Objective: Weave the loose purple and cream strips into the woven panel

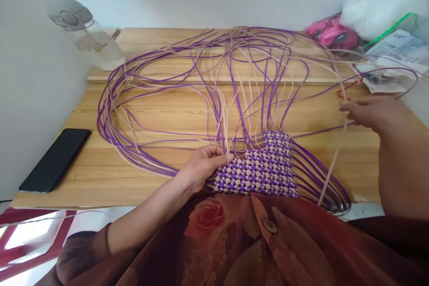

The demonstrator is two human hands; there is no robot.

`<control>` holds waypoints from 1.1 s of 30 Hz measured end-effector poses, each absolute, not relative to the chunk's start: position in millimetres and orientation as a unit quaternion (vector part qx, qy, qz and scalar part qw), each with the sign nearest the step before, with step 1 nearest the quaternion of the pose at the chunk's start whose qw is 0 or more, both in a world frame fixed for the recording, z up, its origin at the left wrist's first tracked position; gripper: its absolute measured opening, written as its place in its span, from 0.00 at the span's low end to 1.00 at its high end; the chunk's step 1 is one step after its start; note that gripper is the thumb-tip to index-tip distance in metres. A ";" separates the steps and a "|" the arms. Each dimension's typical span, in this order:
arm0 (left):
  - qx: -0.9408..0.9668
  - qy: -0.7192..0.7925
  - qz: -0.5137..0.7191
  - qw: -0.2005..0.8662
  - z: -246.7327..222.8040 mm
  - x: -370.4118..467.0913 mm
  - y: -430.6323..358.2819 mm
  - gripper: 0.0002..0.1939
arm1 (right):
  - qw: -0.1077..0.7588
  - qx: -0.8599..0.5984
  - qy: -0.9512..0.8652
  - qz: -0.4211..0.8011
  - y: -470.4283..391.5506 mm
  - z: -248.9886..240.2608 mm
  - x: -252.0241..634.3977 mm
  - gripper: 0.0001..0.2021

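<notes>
A woven panel (258, 172) in purple and beige checks lies at the table's front edge, against the patterned shirt. My left hand (204, 165) grips its upper left edge, thumb on top and fingers curled around the strand bases. Long loose purple and beige strands (107, 111) fan out from the panel and loop across the table. At the right, my right hand (362, 111) is raised with fingertips pinched on a beige strand, which hangs down past the panel's right side. More purple strands (321, 172) bend out from the panel's right edge.
A black phone (55, 160) lies at the left of the wooden table (161, 111). Behind it stands a clear bottle (97, 47) with a grey lid. At the back right are a pink item (333, 33), a white plastic bag (378, 4) and papers (397, 51).
</notes>
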State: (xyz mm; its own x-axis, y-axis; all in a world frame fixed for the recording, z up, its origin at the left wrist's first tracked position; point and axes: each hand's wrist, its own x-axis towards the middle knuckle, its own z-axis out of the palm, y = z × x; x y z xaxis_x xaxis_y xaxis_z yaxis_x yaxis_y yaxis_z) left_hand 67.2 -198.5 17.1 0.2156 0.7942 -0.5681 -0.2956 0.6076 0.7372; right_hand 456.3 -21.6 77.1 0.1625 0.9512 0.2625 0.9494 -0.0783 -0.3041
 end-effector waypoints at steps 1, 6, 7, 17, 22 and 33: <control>0.250 0.515 0.366 0.733 16.6 68.6 -197.4 0.19 | 0.188 -0.749 -0.635 -0.022 -28.3 77.2 443.3 0.18; 0.277 0.546 0.368 0.700 13.3 71.3 -194.6 0.19 | 0.339 -0.508 -0.792 -0.002 -90.8 85.9 330.3 0.10; 0.278 0.542 0.371 0.701 13.3 70.8 -194.9 0.19 | 0.310 -0.414 -0.853 0.070 -103.4 83.0 306.8 0.11; 0.310 0.470 0.401 0.722 13.4 58.1 -201.6 0.15 | 0.192 -0.279 -0.924 0.175 -120.2 34.3 258.9 0.06; 0.303 0.473 0.397 0.726 11.8 60.3 -198.4 0.14 | 0.233 -0.215 -0.943 0.098 -127.1 39.9 252.1 0.08; 0.350 0.491 0.320 0.731 19.7 46.5 -197.9 0.17 | 0.303 -0.239 -0.918 0.088 -105.8 62.7 262.6 0.09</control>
